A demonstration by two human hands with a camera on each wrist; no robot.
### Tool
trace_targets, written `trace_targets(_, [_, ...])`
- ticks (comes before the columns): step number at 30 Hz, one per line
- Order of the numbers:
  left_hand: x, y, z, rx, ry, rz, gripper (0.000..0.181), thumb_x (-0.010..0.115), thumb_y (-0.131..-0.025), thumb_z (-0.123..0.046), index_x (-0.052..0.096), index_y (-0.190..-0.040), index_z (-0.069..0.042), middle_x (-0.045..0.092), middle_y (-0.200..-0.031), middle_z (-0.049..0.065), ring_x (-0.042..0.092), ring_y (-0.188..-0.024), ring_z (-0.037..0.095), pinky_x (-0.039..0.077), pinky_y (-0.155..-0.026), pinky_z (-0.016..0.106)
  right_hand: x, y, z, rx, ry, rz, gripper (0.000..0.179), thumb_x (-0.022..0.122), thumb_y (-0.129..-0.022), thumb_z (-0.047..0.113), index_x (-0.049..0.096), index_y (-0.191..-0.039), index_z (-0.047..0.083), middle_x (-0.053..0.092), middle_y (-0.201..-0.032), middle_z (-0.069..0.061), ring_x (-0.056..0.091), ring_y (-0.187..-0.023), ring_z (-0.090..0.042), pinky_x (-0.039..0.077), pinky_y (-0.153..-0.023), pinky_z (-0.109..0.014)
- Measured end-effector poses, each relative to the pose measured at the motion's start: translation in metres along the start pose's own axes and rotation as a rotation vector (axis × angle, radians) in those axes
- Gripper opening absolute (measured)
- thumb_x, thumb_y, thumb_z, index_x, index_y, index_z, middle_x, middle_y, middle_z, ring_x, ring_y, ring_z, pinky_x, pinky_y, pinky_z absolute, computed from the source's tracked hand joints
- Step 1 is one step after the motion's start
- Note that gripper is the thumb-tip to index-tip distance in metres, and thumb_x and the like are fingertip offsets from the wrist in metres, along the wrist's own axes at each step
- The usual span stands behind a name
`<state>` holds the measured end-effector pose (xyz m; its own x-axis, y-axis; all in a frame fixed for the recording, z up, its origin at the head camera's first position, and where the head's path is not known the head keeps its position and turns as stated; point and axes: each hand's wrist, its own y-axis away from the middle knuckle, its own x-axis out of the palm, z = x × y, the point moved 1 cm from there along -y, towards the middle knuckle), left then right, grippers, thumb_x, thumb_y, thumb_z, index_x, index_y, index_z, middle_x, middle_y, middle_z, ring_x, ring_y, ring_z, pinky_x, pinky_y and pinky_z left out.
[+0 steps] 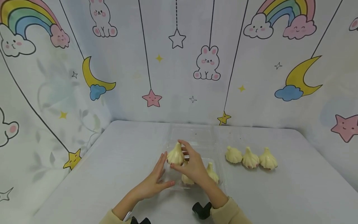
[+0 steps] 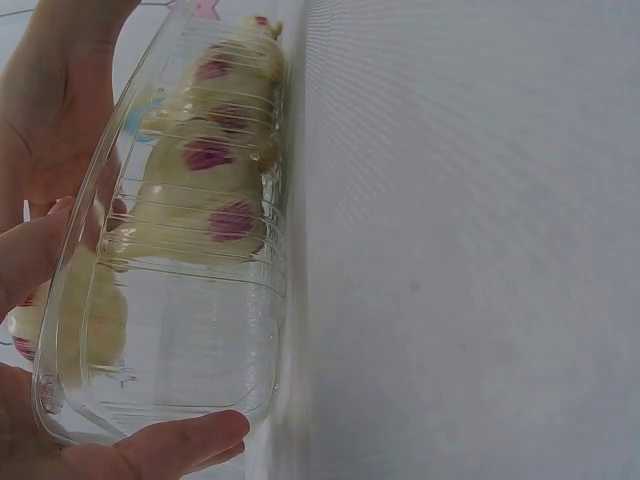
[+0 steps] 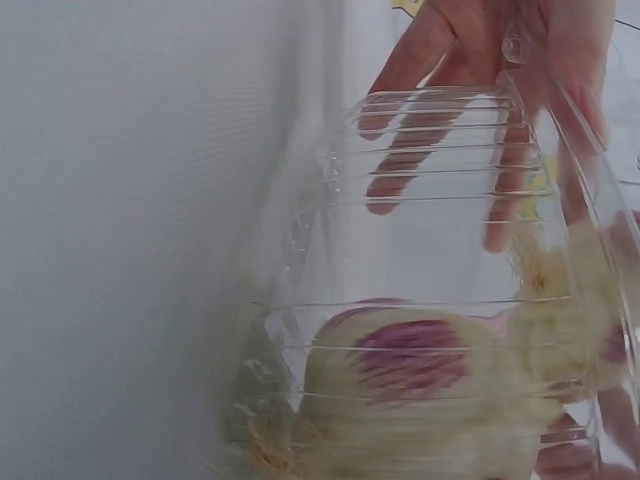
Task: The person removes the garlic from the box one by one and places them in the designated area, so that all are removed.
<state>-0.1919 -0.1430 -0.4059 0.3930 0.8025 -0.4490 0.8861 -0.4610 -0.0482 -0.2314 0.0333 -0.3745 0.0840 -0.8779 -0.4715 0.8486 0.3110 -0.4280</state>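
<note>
My right hand pinches a garlic bulb between thumb and fingers, stem up, over the left part of a clear plastic box. More bulbs lie inside the box, among them one at the right and one partly hidden by my right hand. Through the ribbed wall, the left wrist view shows several bulbs with purple root ends in a row. My left hand is at the box's left end, fingers extended, the thumb along its near corner.
The box's clear lid lies folded back behind it. Three garlic bulbs stand in a row on the white table to the right: left, middle, right. Black wrist devices show below the hands. A printed curtain hangs behind.
</note>
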Motion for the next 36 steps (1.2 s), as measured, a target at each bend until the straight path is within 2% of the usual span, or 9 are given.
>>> trace_targets(6, [0.000,0.000,-0.001,-0.010,0.025,0.012,0.094,0.061,-0.089,-0.024,-0.014,-0.144,-0.032,-0.024,-0.147,0.017,0.012,-0.130,0.051,0.025,-0.098,0.061,-0.007,0.002,0.003,0.022,-0.039,-0.008,0.081,0.083,-0.066,0.019,0.041,-0.135,0.019,0.059,-0.113,-0.010,0.059,-0.093,-0.022,0.051,-0.077,-0.044])
trace_targets(10, [0.000,0.001,-0.001,-0.020,0.027,0.013,0.092,0.061,-0.089,-0.025,-0.012,-0.145,-0.031,-0.024,-0.147,0.017,0.013,-0.130,0.051,0.026,-0.098,0.060,-0.014,0.005,0.004,0.065,-0.053,0.003,0.082,0.083,-0.067,0.021,0.040,-0.136,0.025,0.059,-0.114,-0.007,0.059,-0.094,-0.020,0.050,-0.079,-0.043])
trace_targets(14, [0.000,0.002,-0.001,-0.023,0.028,0.010,0.091,0.061,-0.089,-0.026,-0.009,-0.146,-0.029,-0.023,-0.147,0.017,0.013,-0.129,0.052,0.026,-0.098,0.060,-0.023,0.010,0.006,0.078,-0.029,0.003,0.082,0.083,-0.067,0.022,0.039,-0.136,0.026,0.058,-0.115,-0.006,0.059,-0.093,-0.021,0.051,-0.077,-0.039])
trace_targets(22, [0.001,0.002,0.001,-0.020,0.022,0.003,0.089,0.061,-0.089,-0.026,-0.007,-0.146,-0.031,-0.023,-0.148,0.017,0.014,-0.129,0.051,0.027,-0.099,0.059,-0.035,0.015,0.006,0.088,-0.009,0.002,0.082,0.083,-0.067,0.019,0.040,-0.136,0.030,0.058,-0.117,-0.003,0.056,-0.102,-0.017,0.050,-0.082,-0.040])
trace_targets(30, [0.001,0.003,-0.002,-0.020,0.026,0.001,0.090,0.061,-0.089,-0.026,-0.007,-0.146,-0.031,-0.023,-0.147,0.018,0.015,-0.128,0.053,0.028,-0.097,0.060,-0.045,0.020,0.006,0.073,0.020,-0.003,0.083,0.082,-0.068,0.025,0.037,-0.137,0.031,0.059,-0.116,-0.005,0.059,-0.094,-0.019,0.051,-0.078,-0.036])
trace_targets(36, [0.001,0.003,-0.004,-0.017,0.020,0.003,0.090,0.061,-0.089,-0.026,-0.009,-0.146,-0.030,-0.023,-0.147,0.018,0.015,-0.127,0.054,0.027,-0.097,0.061,-0.055,0.024,0.007,0.058,0.049,-0.003,0.084,0.083,-0.067,0.025,0.036,-0.137,0.031,0.059,-0.115,-0.005,0.057,-0.101,-0.018,0.050,-0.080,-0.037])
